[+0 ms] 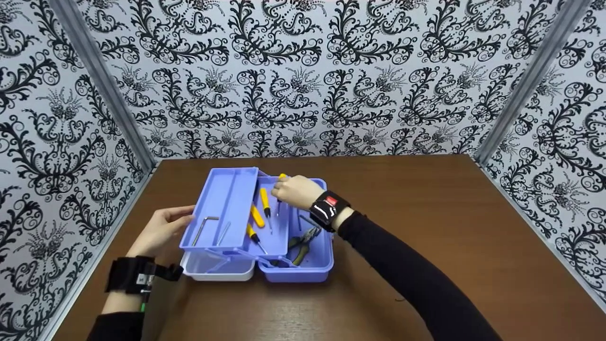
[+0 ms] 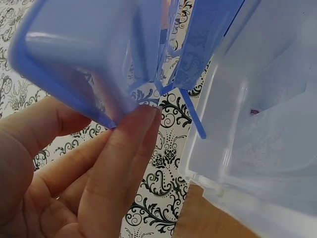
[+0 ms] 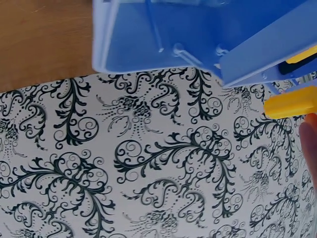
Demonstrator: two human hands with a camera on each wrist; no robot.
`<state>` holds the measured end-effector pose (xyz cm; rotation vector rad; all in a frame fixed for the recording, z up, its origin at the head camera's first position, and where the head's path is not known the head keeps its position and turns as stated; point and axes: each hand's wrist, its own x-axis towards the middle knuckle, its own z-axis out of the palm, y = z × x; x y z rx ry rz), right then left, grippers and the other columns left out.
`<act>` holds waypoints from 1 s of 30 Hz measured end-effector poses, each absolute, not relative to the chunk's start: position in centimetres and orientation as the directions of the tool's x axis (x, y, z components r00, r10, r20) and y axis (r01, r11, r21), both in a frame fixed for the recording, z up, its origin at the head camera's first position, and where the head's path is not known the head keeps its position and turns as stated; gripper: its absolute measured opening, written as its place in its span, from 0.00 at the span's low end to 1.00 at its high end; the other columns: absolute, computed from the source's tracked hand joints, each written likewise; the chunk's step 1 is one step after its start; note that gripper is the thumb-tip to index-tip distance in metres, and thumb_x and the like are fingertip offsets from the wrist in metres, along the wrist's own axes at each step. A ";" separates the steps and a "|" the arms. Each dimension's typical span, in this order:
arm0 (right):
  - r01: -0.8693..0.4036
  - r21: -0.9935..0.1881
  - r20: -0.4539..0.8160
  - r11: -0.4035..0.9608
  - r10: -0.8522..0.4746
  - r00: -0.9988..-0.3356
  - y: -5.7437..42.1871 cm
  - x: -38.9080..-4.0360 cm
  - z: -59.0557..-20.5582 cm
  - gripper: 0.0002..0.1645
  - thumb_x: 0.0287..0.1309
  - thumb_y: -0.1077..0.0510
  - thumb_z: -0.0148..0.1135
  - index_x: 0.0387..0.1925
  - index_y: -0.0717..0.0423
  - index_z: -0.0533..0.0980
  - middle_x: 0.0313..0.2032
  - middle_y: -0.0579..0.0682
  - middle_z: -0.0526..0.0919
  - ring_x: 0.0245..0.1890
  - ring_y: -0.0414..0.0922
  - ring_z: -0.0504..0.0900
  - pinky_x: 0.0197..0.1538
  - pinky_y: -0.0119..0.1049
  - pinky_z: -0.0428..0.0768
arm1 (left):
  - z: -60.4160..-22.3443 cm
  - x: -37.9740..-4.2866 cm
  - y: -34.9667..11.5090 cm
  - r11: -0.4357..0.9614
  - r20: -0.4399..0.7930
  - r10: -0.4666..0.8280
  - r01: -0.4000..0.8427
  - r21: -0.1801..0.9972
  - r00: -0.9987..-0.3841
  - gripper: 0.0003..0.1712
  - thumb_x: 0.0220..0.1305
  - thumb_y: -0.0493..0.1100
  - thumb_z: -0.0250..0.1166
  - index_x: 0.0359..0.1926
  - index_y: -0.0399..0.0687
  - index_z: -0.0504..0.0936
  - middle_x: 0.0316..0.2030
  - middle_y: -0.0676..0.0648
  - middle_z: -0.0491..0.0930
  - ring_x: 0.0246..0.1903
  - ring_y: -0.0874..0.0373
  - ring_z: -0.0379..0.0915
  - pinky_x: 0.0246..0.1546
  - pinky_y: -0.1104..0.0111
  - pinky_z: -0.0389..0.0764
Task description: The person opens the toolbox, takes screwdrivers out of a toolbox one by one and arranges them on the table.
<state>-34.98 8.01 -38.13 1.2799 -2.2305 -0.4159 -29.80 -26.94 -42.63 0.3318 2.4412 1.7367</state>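
A purple toolbox (image 1: 303, 275) stands unfolded on the table. My left hand (image 1: 163, 229) holds the outer left edge of its upper tray (image 1: 232, 187), thumb and fingers at the corner in the left wrist view. An L-shaped hex key (image 1: 202, 231) and a thin metal rod (image 1: 223, 233) lie in that tray. Over the back of the middle tray (image 1: 280, 237), my right hand (image 1: 298, 190) grips a screwdriver (image 3: 292, 103) by its yellow handle; its tip points down. Several yellow-handled tools, among them a screwdriver (image 1: 265, 203), lie in the middle tray.
Pliers (image 1: 302, 253) with dark green handles lie in the toolbox's deep bottom, partly under the middle tray. A whitish translucent lid (image 1: 218, 273) sits beneath the upper tray on the left. Patterned walls (image 1: 303, 94) enclose the brown table (image 1: 402, 213) at the back and sides.
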 end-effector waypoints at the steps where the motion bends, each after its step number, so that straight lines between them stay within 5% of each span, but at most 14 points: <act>1: -0.701 0.495 0.300 0.513 -0.858 -0.416 8.3 -35.0 -38.1 0.10 0.60 0.68 0.58 0.31 0.52 0.81 0.32 0.44 0.86 0.33 0.41 0.83 0.27 0.34 0.83 | -42.6 -29.8 -26.9 0.308 0.022 0.250 0.101 0.946 -0.968 0.28 0.74 0.40 0.56 0.67 0.25 0.65 0.58 0.30 0.77 0.41 0.67 0.82 0.46 0.73 0.84; 14: -0.653 0.414 0.456 0.635 -0.765 -0.455 11.7 -35.7 -38.2 0.01 0.59 0.67 0.62 0.33 0.60 0.78 0.29 0.52 0.84 0.28 0.46 0.83 0.31 0.36 0.84 | -42.9 -29.7 -26.7 0.295 0.030 0.237 0.101 0.950 -0.971 0.27 0.74 0.38 0.55 0.67 0.25 0.65 0.60 0.25 0.73 0.41 0.68 0.82 0.47 0.73 0.84; 23: -0.635 -0.121 0.527 0.763 -0.493 -0.692 14.7 -35.8 -38.6 0.10 0.59 0.60 0.66 0.35 0.64 0.77 0.32 0.58 0.85 0.33 0.54 0.85 0.41 0.45 0.86 | -42.9 -29.4 -26.6 0.304 0.028 0.220 0.096 0.948 -0.975 0.26 0.74 0.38 0.55 0.66 0.25 0.66 0.58 0.25 0.74 0.40 0.67 0.83 0.46 0.72 0.85; 30: -0.520 -0.396 0.554 0.756 -0.255 -0.793 17.1 -35.6 -39.3 0.09 0.55 0.62 0.70 0.32 0.65 0.79 0.31 0.62 0.87 0.32 0.58 0.85 0.40 0.50 0.85 | -42.8 -29.3 -26.5 0.380 0.057 0.192 0.128 0.916 -0.980 0.26 0.73 0.40 0.56 0.65 0.28 0.69 0.60 0.28 0.75 0.41 0.70 0.81 0.47 0.78 0.81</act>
